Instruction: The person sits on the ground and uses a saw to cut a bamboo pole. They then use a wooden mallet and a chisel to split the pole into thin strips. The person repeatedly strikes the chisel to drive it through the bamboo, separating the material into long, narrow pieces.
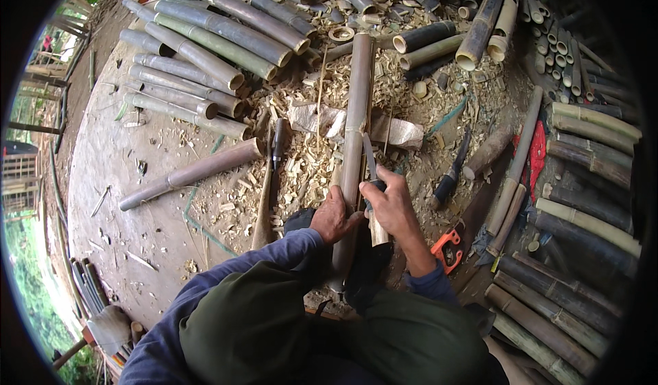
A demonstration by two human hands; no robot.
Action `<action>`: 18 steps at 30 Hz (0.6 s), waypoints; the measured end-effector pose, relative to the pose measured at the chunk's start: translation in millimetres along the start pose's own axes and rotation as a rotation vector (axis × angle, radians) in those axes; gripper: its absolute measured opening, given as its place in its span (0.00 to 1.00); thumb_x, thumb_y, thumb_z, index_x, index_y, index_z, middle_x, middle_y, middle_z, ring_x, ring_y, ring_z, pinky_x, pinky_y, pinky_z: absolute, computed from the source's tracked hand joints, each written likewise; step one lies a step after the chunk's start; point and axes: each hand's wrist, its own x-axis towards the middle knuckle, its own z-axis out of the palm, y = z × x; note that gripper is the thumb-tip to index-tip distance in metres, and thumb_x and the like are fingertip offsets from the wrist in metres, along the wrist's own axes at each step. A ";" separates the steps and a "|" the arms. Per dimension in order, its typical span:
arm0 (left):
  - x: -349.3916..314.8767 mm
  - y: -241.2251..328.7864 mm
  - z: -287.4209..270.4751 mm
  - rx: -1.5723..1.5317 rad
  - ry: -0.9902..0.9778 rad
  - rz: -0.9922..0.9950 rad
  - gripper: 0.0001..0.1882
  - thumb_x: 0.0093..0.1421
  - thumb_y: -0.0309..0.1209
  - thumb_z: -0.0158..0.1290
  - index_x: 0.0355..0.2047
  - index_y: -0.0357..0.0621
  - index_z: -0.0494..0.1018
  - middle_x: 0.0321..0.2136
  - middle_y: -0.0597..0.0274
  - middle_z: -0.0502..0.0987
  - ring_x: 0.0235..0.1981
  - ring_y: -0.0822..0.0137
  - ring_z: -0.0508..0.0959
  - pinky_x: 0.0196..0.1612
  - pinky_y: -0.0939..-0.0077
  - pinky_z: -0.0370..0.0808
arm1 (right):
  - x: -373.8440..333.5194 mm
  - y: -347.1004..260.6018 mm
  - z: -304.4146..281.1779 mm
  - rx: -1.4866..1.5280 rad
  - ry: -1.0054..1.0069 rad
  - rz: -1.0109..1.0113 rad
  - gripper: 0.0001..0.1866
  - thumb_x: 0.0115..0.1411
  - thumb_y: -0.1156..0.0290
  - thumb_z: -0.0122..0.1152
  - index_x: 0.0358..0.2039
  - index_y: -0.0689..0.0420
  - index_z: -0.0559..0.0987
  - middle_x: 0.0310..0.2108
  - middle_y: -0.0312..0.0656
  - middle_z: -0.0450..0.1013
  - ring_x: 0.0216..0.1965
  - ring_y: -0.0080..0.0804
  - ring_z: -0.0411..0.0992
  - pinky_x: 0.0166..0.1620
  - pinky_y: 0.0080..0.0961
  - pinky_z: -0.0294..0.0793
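A long brown bamboo pole (358, 87) lies lengthwise in front of me, its near end between my knees. My left hand (334, 217) is closed around its lower part, with the thumb across the top. In my right hand (391, 203) is a knife (370, 155), its dark handle inside the curled fingers. The blade points away from me and touches or nearly touches the pole's right side, just below a node. Under the pole lies a whitish wrapped bundle (404, 133), sticking out on both sides. Pale wood chips (305, 176) cover the ground around it.
Bamboo lengths (219, 39) are stacked at the far left, with more (582, 241) along the right. One loose bamboo piece (192, 174) lies to my left. A dark-handled tool (277, 143), another dark-handled blade (452, 172) and an orange saw handle (447, 251) lie within reach.
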 end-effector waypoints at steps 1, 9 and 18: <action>-2.3 -0.3 3.0 -0.017 -0.020 0.003 0.37 0.60 0.48 0.63 0.48 0.29 0.55 0.45 0.24 0.71 0.45 0.30 0.77 0.49 0.47 0.76 | 5.7 11.7 -0.7 -0.007 -0.010 0.022 0.29 0.58 0.64 0.62 0.50 0.80 0.74 0.35 0.64 0.78 0.36 0.54 0.80 0.43 0.38 0.80; 3.2 -11.2 6.1 -0.043 0.020 0.040 0.42 0.62 0.49 0.63 0.56 0.30 0.50 0.44 0.24 0.74 0.48 0.32 0.78 0.49 0.50 0.77 | 65.1 -61.8 -58.2 0.498 -0.401 0.591 0.14 0.64 0.66 0.61 0.44 0.61 0.73 0.25 0.45 0.76 0.18 0.34 0.76 0.16 0.33 0.78; 14.7 -29.9 -10.1 -0.385 -0.047 0.226 0.39 0.63 0.48 0.63 0.58 0.30 0.57 0.46 0.35 0.76 0.48 0.46 0.80 0.51 0.57 0.77 | -32.8 -34.5 -5.8 0.152 -0.079 0.149 0.30 0.61 0.66 0.64 0.56 0.77 0.72 0.35 0.59 0.78 0.38 0.46 0.80 0.44 0.36 0.78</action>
